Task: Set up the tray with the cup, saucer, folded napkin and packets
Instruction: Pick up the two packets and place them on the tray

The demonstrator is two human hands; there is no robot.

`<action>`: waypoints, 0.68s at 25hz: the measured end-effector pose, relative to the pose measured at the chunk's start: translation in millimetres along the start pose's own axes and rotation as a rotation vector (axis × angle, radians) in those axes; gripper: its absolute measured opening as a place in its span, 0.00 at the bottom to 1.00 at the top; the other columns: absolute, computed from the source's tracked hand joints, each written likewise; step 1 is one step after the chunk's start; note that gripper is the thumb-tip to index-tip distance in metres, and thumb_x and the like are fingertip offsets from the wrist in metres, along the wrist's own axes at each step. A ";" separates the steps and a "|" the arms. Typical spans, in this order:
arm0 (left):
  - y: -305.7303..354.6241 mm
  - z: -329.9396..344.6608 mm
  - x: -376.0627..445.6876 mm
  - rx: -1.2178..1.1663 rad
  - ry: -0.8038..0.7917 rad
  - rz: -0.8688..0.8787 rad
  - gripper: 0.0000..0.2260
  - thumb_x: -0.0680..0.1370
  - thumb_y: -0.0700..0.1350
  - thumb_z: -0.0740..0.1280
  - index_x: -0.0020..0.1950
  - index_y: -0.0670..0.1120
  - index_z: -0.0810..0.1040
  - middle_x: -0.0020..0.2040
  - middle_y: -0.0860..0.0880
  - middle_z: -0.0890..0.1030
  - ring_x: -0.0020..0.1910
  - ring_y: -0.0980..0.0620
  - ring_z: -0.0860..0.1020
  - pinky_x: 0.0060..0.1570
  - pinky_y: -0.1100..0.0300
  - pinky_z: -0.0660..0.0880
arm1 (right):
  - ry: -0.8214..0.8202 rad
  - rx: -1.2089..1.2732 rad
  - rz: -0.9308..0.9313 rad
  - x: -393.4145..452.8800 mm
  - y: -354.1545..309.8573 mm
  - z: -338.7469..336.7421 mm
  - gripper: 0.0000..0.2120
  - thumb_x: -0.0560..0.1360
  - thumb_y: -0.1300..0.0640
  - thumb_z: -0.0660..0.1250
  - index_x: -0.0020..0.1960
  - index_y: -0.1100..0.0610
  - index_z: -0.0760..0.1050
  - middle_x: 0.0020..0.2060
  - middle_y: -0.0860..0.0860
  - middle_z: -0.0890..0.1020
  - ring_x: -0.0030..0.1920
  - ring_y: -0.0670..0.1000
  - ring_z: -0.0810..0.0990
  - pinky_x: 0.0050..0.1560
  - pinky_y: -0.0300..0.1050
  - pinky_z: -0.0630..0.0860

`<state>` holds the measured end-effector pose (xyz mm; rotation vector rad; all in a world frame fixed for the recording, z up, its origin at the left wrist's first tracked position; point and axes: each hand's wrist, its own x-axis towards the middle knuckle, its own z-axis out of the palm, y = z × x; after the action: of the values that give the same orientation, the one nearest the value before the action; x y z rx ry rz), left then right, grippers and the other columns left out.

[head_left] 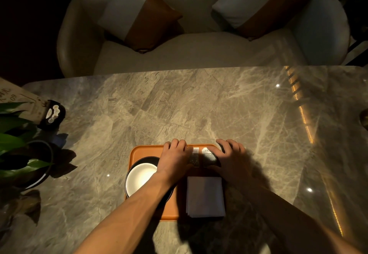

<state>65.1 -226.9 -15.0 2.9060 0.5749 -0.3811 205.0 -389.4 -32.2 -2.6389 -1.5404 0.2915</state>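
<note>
Head view: we found saucer (141, 177) and napkin (205, 196) on the tray (137, 151); both hands (176, 154) (229, 154) curled, pinching the packets (201, 157); cup unseen.

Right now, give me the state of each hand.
Left hand: fingers resting on the packets, grip cannot be told.
Right hand: fingers resting on the packets too, grip cannot be told.

Your two forearms come in bare from six o'clock, no sleeves, watch or rings showing. Your left hand (175, 154) and right hand (232, 155) are gloveless, with short nails, in dim light.
</note>
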 end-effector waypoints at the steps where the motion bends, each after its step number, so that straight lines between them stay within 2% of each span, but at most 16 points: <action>1: 0.3 0.2 0.1 -0.001 -0.003 0.000 0.20 0.76 0.57 0.66 0.64 0.50 0.73 0.60 0.48 0.73 0.58 0.45 0.69 0.59 0.50 0.66 | -0.011 -0.001 0.010 -1.0 -0.2 -0.5 0.31 0.63 0.31 0.67 0.59 0.48 0.79 0.60 0.55 0.81 0.56 0.62 0.78 0.52 0.59 0.74; 4: 1.1 -0.4 1.3 -0.007 -0.010 0.000 0.20 0.76 0.58 0.67 0.64 0.50 0.73 0.61 0.48 0.73 0.59 0.45 0.69 0.60 0.50 0.66 | -0.037 0.001 0.030 -3.5 -1.8 -0.8 0.34 0.65 0.28 0.57 0.63 0.46 0.77 0.63 0.54 0.79 0.60 0.60 0.76 0.56 0.59 0.72; 6: 1.8 -0.2 1.1 -0.006 -0.009 -0.001 0.20 0.76 0.58 0.66 0.64 0.50 0.73 0.61 0.48 0.73 0.59 0.45 0.69 0.60 0.50 0.66 | -0.047 0.008 0.031 -3.8 -2.5 -1.0 0.34 0.66 0.29 0.56 0.65 0.46 0.76 0.64 0.54 0.78 0.62 0.60 0.76 0.57 0.59 0.71; 13: 2.8 0.0 0.9 0.005 -0.021 -0.001 0.20 0.76 0.57 0.66 0.65 0.52 0.72 0.60 0.48 0.73 0.58 0.44 0.69 0.58 0.50 0.66 | -0.047 0.018 0.043 -3.4 -3.9 -0.7 0.28 0.62 0.35 0.71 0.59 0.47 0.80 0.61 0.55 0.81 0.59 0.62 0.77 0.54 0.61 0.74; 17: 5.4 0.8 0.3 0.016 -0.030 -0.006 0.20 0.77 0.55 0.64 0.67 0.51 0.71 0.62 0.48 0.73 0.59 0.44 0.69 0.58 0.50 0.65 | -0.038 0.016 0.046 -2.5 -3.6 0.6 0.28 0.61 0.36 0.72 0.58 0.47 0.80 0.61 0.55 0.81 0.59 0.62 0.78 0.54 0.62 0.74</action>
<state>67.3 -232.0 -15.3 2.9090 0.5787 -0.4314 200.6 -389.8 -31.9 -2.6747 -1.4837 0.3578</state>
